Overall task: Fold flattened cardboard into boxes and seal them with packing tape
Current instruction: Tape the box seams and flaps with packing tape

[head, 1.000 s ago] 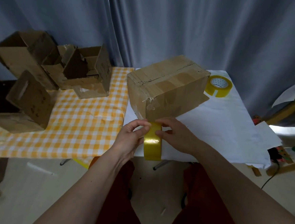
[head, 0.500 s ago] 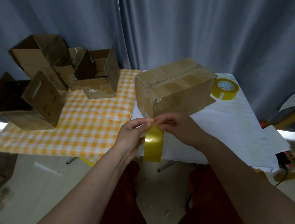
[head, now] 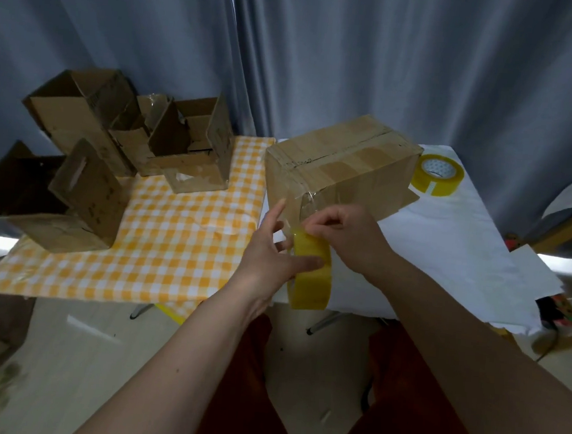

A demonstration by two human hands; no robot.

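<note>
Gripping tape roll point(head: 311, 273), left hand point(head: 271, 250) hiding its core

No legible text, labels, brands or numbers anywhere in view. Faint dark print marks on the side panel of the open carton point(head: 87, 197) at left: too blurred to read. Small dark specks along the top seam of the closed cardboard box point(head: 342, 159): not readable as characters. Patterned core of the spare tape roll point(head: 438, 174): no discernible lettering.
</note>
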